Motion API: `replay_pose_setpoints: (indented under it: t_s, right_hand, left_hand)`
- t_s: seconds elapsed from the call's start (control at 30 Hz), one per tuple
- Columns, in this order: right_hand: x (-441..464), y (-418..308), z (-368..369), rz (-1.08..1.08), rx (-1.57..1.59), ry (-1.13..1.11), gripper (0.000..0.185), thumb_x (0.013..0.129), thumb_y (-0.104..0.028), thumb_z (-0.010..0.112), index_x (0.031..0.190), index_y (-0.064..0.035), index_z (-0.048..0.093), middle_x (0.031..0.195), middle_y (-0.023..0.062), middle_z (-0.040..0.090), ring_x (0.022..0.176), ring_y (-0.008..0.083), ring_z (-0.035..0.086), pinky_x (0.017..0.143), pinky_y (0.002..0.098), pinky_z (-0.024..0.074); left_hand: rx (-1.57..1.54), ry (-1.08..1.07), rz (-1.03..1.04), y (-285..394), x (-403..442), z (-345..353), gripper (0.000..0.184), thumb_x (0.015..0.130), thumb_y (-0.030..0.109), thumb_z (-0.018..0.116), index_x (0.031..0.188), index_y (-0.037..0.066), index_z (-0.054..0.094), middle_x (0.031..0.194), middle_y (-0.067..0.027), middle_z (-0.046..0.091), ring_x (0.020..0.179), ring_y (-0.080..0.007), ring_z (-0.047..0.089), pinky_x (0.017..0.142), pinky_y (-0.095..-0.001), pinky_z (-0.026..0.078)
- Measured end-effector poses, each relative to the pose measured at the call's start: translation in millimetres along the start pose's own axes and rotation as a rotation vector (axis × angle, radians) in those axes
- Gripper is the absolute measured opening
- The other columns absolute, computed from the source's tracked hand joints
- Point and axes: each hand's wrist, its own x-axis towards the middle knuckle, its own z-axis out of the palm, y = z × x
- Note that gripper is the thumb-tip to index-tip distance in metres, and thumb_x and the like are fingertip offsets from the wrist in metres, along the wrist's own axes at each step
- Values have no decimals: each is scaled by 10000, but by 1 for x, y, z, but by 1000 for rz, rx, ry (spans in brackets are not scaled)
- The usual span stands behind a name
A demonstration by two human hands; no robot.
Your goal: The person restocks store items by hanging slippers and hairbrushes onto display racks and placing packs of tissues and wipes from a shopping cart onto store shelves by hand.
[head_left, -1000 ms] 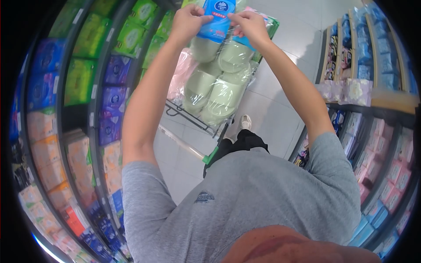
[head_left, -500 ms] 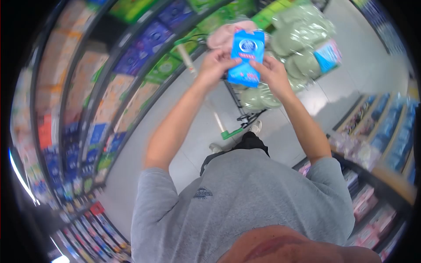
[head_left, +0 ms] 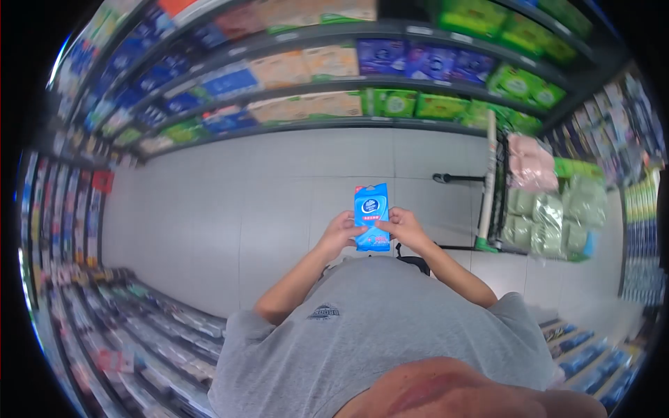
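A blue soft pack of wipes (head_left: pixel 371 217), with a white oval logo and a notched top edge, is held upright in front of my body. My left hand (head_left: pixel 341 232) is closed on its left edge, thumb across the front. On the opposite edge, my right hand (head_left: pixel 404 228) grips it too, its thumb also pressed on the front. The fingers behind the pack are partly hidden.
To the right stands a cart (head_left: pixel 487 182) with a pale push bar, carrying pink wrapped packs (head_left: pixel 531 164) and green wrapped packs (head_left: pixel 547 217). Ahead, a long shelf (head_left: pixel 300 42) holds colourful tissue packs. More shelves line the left (head_left: pixel 52 209) and right (head_left: pixel 644 230).
My view has swung left, so the cart has shifted from just beyond my hands to the far right. Both hands keep hold of the pack, which now appears lower and nearer my body.
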Motion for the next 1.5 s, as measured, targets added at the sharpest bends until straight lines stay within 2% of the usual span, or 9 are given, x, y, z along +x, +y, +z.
replay_pose_setpoints:
  t_s: [0.33,0.43,0.5,0.6,0.7,0.87,1.03,1.27,1.5]
  right_hand:
    - [124,-58,191,-81,-214,-371,304,830,-212,716,941,34,578,813,102,659,698,139,637,582,270,513]
    - [167,-64,228,-37,-285,-435,311,816,-233,733,927,22,592,802,86,658,693,126,630,590,265,507]
    - [196,-63,254,-7,-324,-483,276,821,-226,728,917,0,602,798,64,658,698,108,619,603,255,492]
    - [251,-61,305,31,-365,-542,238,825,-219,724,903,-24,613,793,42,659,701,91,608,613,243,476]
    - [320,-67,362,29,-391,-621,235,822,-219,727,897,-26,615,790,42,659,702,91,608,608,240,477]
    - [424,-120,484,27,-373,-772,216,826,-205,724,904,-34,619,814,30,663,725,83,606,623,233,481]
    - [526,-160,618,-103,-407,-953,284,800,-179,740,950,25,611,821,79,663,700,115,619,635,267,505]
    - [613,-140,759,-114,-579,-1112,301,794,-146,740,986,43,604,816,87,665,710,113,619,616,255,497]
    - [706,-167,948,-110,-662,-1127,326,810,-176,727,1007,54,605,821,91,667,719,123,621,637,272,511]
  left_hand:
    - [-193,250,299,43,-71,-187,459,798,101,698,1190,20,473,1043,-123,624,936,-209,630,729,-359,528]
    - [-300,340,316,44,-65,-230,466,797,96,703,1194,13,473,1031,-123,628,925,-206,633,730,-346,529]
    - [-341,388,302,41,-59,-264,324,828,58,666,1119,56,523,1006,-75,646,892,-163,643,724,-329,542]
    - [-367,411,300,55,-54,-327,292,828,57,666,1090,58,538,979,-64,647,878,-157,642,716,-316,543]
    - [-383,485,269,71,-44,-402,394,785,84,714,1125,20,525,995,-107,642,916,-196,639,738,-336,529]
    - [-350,657,362,150,-51,-528,360,751,77,732,1060,28,555,926,-84,654,809,-170,649,679,-315,527]
    - [-395,832,477,221,-72,-638,316,775,30,696,1049,40,539,910,-51,660,797,-125,634,714,-269,507]
    - [-626,836,472,188,-72,-779,378,757,24,706,1098,13,545,951,-78,657,843,-158,647,712,-291,522]
    - [-591,868,478,241,-109,-979,374,756,21,701,1096,16,546,976,-87,652,829,-167,647,721,-309,532]
